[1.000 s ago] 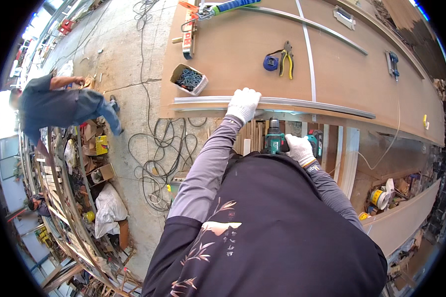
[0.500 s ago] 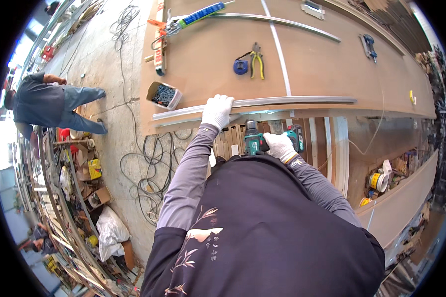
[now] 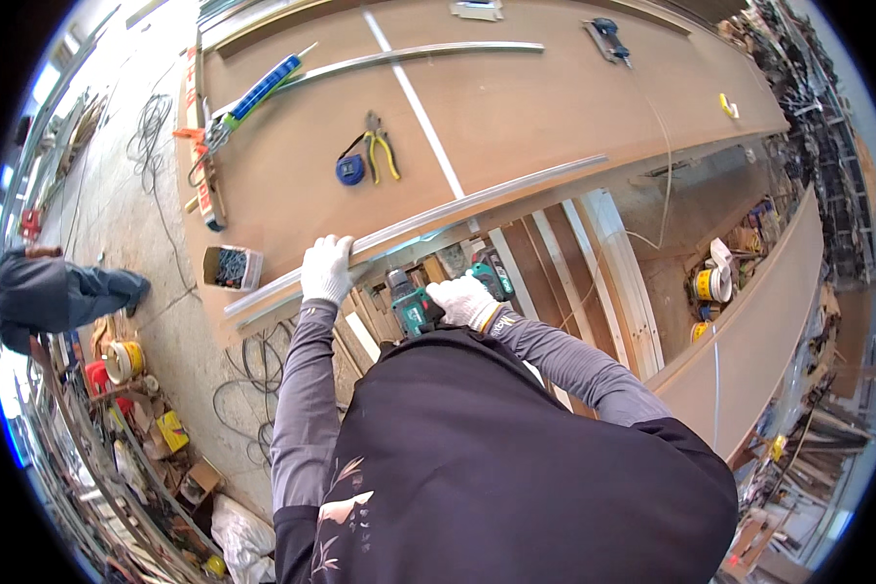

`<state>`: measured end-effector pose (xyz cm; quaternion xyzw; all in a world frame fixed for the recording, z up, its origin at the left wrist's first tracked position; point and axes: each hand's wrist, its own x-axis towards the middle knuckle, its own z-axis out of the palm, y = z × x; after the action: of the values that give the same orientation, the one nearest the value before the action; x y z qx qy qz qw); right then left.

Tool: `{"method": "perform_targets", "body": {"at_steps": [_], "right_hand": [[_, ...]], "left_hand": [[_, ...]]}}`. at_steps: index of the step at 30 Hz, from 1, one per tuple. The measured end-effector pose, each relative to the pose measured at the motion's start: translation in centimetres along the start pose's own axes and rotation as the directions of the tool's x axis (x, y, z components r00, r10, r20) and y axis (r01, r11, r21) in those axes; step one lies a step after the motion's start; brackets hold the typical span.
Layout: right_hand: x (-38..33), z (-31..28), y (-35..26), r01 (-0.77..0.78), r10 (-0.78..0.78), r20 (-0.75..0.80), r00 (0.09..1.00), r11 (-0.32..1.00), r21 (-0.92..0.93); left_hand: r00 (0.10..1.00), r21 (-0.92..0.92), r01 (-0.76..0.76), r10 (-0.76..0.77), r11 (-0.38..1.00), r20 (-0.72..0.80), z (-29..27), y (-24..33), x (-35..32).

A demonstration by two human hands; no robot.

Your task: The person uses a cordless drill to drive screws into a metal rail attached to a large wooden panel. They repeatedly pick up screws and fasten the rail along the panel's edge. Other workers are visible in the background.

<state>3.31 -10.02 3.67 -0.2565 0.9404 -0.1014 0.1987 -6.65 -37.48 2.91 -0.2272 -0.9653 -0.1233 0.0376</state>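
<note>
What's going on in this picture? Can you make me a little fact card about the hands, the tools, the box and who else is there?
Left hand: in a white glove, on the long metal strip by the board's near edge
Right hand: in a white glove, holding a green drill
On the brown board: blue tape measure, pliers with yellow handles
Box: white box at the near left corner
Somebody else: another person, far left
</note>
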Motion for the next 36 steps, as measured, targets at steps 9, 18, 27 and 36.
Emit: {"method": "perform_targets", "body": {"at_steps": [9,18,27,36], "right_hand": [[-0.4,0.5,-0.3,-0.007,0.01,-0.047,0.999,0.998,0.07],[-6.8,1.8,1.1,-0.134,0.146,-0.065,0.987,0.978,0.159],[-13.0,0.8,11.3,-0.42,0.44,-0.221,0.87,0.898,0.134],[-16.5,-2.0,21.0,-0.276,0.277,-0.135,0.951,0.961,0.031]], "left_hand": [[1.0,-0.022,-0.011,0.011,1.0,0.007,-0.6,0.1,0.3],[1.0,-0.048,0.022,-0.022,0.999,-0.005,-1.1,1.2,0.2],[0.988,-0.197,0.127,-0.142,0.972,-0.063,-1.5,4.0,3.4],[0.997,-0.224,-0.051,0.062,0.973,0.04,4.5,23.2,16.6]]}}
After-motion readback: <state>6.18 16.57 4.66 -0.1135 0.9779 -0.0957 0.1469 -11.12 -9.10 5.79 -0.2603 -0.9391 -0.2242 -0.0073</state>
